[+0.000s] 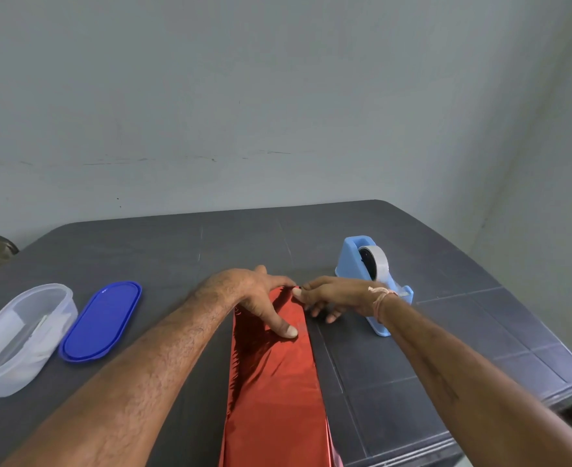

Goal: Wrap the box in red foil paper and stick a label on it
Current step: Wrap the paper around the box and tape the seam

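Note:
A long box wrapped in shiny red foil paper point(274, 375) lies on the dark grey table point(412, 365), running from the near edge away from me. My left hand point(254, 294) rests on the box's far end, thumb pressed flat on the foil top. My right hand point(335, 294) meets it at the far right corner, thumb and fingers pinching the foil edge there. The box itself is hidden under the foil. No label is visible.
A light blue tape dispenser point(372, 281) with a roll of tape stands just right of my right hand. At the left lie a blue oval lid point(100, 321) and a clear plastic container point(18, 335) holding white items. A pale wall rises behind the table.

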`<action>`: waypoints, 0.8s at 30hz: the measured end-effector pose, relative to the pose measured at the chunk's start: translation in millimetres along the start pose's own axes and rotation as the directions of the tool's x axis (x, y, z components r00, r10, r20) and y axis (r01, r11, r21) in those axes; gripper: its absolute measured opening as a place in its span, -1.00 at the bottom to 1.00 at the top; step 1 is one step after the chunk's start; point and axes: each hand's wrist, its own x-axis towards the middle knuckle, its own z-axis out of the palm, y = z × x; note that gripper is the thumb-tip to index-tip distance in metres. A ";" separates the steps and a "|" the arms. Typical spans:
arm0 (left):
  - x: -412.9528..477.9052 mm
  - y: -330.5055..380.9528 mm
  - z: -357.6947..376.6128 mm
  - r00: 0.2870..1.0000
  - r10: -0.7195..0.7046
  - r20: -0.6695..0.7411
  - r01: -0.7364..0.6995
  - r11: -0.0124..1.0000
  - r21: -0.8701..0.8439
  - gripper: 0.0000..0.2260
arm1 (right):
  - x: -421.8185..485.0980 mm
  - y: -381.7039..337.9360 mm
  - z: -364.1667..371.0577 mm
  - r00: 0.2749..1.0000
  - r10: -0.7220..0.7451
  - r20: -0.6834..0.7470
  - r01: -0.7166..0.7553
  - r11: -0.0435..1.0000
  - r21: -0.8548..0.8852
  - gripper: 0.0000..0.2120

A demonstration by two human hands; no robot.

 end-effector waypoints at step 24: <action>4.3 -3.0 1.9 1.000 0.003 0.012 -0.003 1.000 -0.022 0.02 | 15.3 29.3 4.0 0.990 -0.129 -0.060 0.131 0.991 0.033 -0.70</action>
